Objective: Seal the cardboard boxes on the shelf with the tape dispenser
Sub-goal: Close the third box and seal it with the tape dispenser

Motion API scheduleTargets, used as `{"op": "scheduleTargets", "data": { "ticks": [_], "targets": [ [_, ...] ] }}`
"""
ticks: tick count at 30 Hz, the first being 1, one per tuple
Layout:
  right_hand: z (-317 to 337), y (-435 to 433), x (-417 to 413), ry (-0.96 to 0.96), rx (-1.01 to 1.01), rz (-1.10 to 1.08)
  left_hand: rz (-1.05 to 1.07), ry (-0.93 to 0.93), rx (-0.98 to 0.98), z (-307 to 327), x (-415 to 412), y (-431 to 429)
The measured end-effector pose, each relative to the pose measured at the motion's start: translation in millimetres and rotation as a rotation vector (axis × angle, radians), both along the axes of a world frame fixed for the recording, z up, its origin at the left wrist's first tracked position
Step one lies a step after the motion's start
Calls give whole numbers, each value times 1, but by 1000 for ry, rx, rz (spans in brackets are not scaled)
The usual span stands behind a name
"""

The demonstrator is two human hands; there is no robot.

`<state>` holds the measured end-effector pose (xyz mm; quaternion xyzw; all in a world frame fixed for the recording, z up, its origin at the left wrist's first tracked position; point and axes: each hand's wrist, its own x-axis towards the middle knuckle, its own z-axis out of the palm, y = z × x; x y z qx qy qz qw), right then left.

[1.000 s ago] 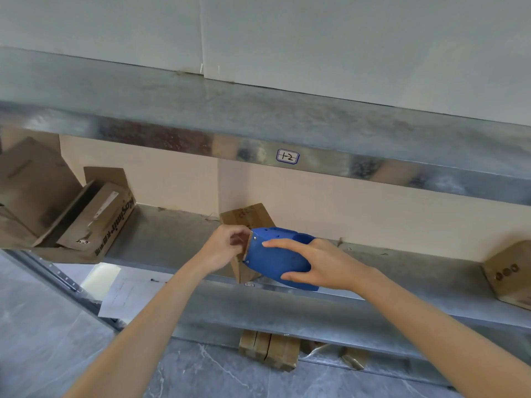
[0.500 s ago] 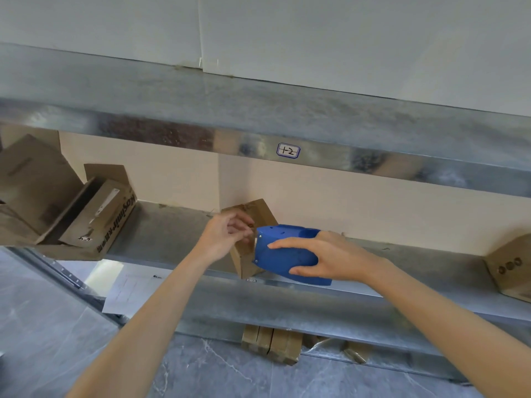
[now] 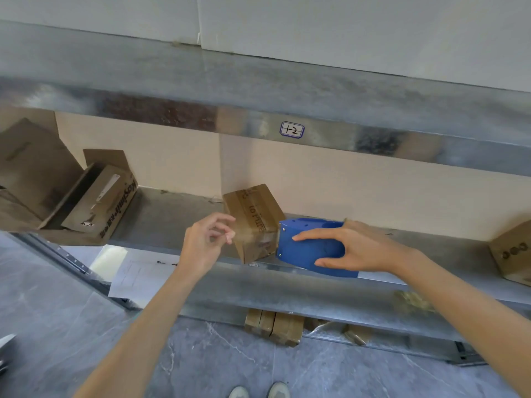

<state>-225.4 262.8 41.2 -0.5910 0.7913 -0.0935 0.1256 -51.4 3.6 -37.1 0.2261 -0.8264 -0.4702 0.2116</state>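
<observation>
- Far left of the shelf (image 3: 161,222): the open boxes (image 3: 97,202) lie tipped with flaps splayed, just as they did half a second ago.
- My left hand (image 3: 205,245) has come off the small cardboard box (image 3: 253,222). A moment ago its fingers sat on the near top corner; now it hangs just left of the box, wrist bent, fingers loosely curled toward it.
- That hand is blurred, with a brownish smear between fingertips and box. I cannot tell whether they pinch anything or touch the cardboard.
- The small box sits tilted at the shelf's front edge, and more of its printed top face shows than before.
- The blue tape dispenser (image 3: 309,248) has slid a little to the right. Its front end is pressed against the box's right side.
- My right hand (image 3: 359,248) is clamped on the dispenser: index finger straight along its side, thumb underneath, other fingers over the top, forearm reaching in from the lower right.
- Far right: another cardboard box (image 3: 511,254) stands well apart.
</observation>
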Motion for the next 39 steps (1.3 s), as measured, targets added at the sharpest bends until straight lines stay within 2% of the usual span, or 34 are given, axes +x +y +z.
{"op": "scheduleTargets", "data": {
  "ticks": [4, 14, 27, 32, 36, 39],
  "targets": [
    [1, -4, 4, 31, 35, -8, 34, 9, -15, -11, 2, 5],
    [-9, -9, 8, 30, 70, -25, -1, 116, -205, -37, 3, 10],
    [-22, -11, 6, 92, 62, -48, 34, 257, -266, -78, -8, 17],
    [-30, -11, 7, 79, 57, -55, 64, 235, -281, -82, -9, 19],
    [-30, -11, 7, 66, 66, -72, 126, 137, -452, -81, -17, 14],
    [-29, -11, 7, 69, 83, -70, 92, 181, -492, -81, -21, 9]
  ]
}}
